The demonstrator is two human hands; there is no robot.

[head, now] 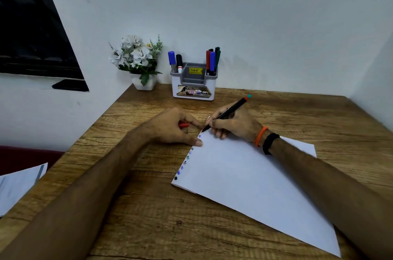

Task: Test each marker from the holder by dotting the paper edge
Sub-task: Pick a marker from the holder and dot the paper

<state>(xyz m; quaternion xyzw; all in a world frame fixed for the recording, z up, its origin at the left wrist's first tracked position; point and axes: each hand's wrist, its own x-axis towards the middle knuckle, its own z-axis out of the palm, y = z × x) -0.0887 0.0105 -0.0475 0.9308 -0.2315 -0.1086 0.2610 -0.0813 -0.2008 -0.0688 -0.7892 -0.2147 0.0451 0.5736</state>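
we see our right hand (230, 123) pinching a black marker (228, 112), its tip down on the far corner of the paper (255, 178), at the left edge. the marker's tail, red with a teal end, points toward one o'clock. our left hand (176, 127) rests on the desk (138, 206) at nine o'clock of the marker tip; its fingers curl around a red cap (183, 125), while the thumb lies pressed on the paper edge. along that edge, running toward seven o'clock from the thumb, sits a row of dots (185, 163) in blue, green and black. the holder (193, 84) stands against the wall at twelve o'clock of our hands, well apart from them. its left slot carries a blue-capped and a black-capped marker (175, 61); its right slot carries red, blue, green and dark ones (212, 60). a potted white flower (138, 59) stands just beside the holder at its nine o'clock. our right wrist wears an orange thread (260, 136) and a black band (270, 142).
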